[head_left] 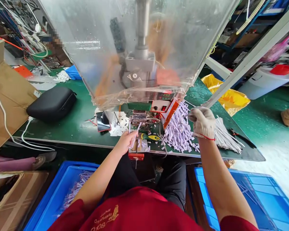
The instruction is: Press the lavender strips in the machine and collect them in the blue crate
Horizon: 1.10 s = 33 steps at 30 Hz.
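My bare left hand [127,141] is closed on a few thin pale-lavender strips [139,127] that stick up past the fingertips. It is just in front of a small metal press fixture [141,118] under the machine head. A yellow-and-green handled tool [150,137] lies just right of that hand. My right hand [202,121], in a white knitted glove, is closed beside a heap of short lavender pieces [179,131]. Something thin and dark seems to poke out left of its fingers, too small to name. A bundle of long white strips [227,134] lies right of the glove.
A cloudy plastic guard [86,48] hangs over the machine. On the green table [69,128] are a phone [103,122], a black case [51,103] and black-handled pliers [244,139]. Blue bins [48,202] flank my legs. A slanted metal post [245,54] rises at the right.
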Each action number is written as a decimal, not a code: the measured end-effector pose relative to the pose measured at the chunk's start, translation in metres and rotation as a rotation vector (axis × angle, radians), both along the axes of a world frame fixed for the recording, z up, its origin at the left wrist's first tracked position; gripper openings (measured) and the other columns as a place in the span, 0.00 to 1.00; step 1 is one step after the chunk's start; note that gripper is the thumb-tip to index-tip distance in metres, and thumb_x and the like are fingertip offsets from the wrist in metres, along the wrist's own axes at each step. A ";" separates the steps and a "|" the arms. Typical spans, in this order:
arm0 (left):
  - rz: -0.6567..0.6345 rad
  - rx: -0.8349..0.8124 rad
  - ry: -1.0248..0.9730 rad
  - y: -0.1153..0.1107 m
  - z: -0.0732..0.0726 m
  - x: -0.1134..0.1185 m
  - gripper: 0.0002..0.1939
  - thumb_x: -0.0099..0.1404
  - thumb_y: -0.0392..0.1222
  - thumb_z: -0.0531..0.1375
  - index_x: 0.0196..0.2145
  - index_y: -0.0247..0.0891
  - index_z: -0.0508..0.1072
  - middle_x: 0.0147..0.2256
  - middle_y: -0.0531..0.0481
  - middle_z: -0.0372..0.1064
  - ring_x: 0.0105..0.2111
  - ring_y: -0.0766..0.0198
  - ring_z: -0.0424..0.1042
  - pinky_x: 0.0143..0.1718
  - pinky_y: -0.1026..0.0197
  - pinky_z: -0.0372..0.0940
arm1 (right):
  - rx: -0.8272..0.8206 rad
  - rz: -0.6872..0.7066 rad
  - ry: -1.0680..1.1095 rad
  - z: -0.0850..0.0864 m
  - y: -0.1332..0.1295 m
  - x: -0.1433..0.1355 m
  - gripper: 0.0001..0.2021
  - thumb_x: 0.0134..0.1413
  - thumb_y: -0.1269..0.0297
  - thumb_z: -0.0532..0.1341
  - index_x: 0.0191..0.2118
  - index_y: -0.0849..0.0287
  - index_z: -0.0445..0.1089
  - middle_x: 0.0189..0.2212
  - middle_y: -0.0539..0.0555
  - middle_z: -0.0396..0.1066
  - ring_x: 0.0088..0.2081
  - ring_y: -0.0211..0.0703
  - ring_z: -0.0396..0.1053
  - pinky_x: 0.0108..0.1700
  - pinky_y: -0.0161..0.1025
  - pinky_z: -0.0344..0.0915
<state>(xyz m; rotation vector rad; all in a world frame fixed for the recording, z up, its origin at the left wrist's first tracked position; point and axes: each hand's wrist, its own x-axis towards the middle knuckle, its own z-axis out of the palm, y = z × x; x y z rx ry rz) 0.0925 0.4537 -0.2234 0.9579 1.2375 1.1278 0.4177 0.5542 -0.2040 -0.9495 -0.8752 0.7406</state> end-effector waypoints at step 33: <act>0.232 0.041 -0.159 -0.074 -0.012 -0.049 0.21 0.54 0.56 0.69 0.23 0.36 0.68 0.13 0.59 0.58 0.12 0.73 0.57 0.15 0.68 0.47 | -0.565 0.686 0.000 -0.038 -0.071 -0.191 0.13 0.49 0.53 0.62 0.26 0.56 0.63 0.16 0.48 0.68 0.11 0.33 0.57 0.11 0.31 0.51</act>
